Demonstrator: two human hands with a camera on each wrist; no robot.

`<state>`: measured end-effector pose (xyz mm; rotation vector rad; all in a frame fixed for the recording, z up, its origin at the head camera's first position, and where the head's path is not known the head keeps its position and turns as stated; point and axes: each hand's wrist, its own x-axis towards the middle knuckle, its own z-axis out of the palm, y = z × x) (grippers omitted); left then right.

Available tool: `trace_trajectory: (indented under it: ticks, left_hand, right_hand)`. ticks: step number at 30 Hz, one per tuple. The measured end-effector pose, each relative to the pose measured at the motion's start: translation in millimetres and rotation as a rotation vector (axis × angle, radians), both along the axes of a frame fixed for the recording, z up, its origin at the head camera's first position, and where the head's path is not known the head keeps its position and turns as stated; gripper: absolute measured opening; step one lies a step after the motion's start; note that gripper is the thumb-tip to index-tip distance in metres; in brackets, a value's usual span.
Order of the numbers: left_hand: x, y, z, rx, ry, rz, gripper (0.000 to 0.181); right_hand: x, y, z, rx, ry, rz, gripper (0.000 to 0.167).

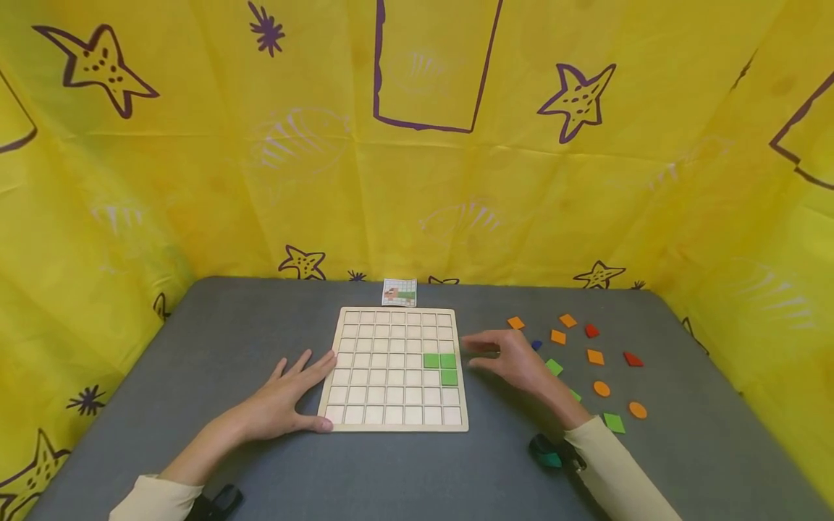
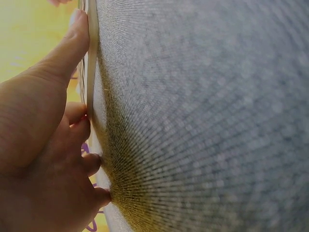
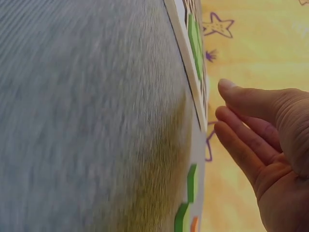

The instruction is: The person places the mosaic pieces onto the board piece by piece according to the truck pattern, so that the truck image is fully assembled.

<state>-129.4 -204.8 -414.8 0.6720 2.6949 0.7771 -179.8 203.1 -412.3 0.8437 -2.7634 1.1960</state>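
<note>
A pale wooden grid board (image 1: 399, 428) lies on the grey table, with three green squares (image 1: 448, 377) in cells by its right side. My left hand (image 1: 279, 409) has its fingers spread, touching the board's left edge, the thumb at the near left corner. In the left wrist view, the thumb (image 2: 72, 46) presses along the board's rim. Just off the right edge of the board hovers my right hand (image 1: 517, 362), thumb and fingers apart. The right wrist view shows nothing between its fingers (image 3: 244, 137). Loose green squares (image 1: 554, 367) lie near the right hand, partly hidden by it.
Behind the board lies a small picture card (image 1: 399, 293). Scattered to the right are several orange diamonds (image 1: 595, 357), orange circles (image 1: 601, 389), red pieces (image 1: 633, 359) and a blue piece (image 1: 536, 345). A yellow patterned cloth (image 1: 417, 174) hangs around the table (image 1: 391, 477).
</note>
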Motion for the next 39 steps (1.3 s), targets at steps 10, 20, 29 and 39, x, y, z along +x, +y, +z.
trace_trajectory:
  ticks: [10, 20, 29, 39]
  left_hand:
    - [0.4, -0.9, -1.3, 0.010, 0.004, -0.006, 0.109]
    - [0.0, -2.4, -4.5, -0.003, 0.025, -0.011, 0.110]
    - [0.9, -1.8, -3.9, 0.001, 0.033, -0.013, 0.110]
    - [1.3, -1.5, -3.0, -0.003, 0.034, -0.015, 0.110]
  right_hand:
    - [-0.4, 26.2, -3.3, 0.082, 0.051, -0.019, 0.039]
    - [1.2, 55.6, -4.4, 0.080, -0.030, -0.066, 0.040]
    - [2.5, 73.9, -3.8, 0.097, 0.015, -0.050, 0.041]
    - [4.3, 81.6, -4.7, 0.159, 0.040, -0.006, 0.040]
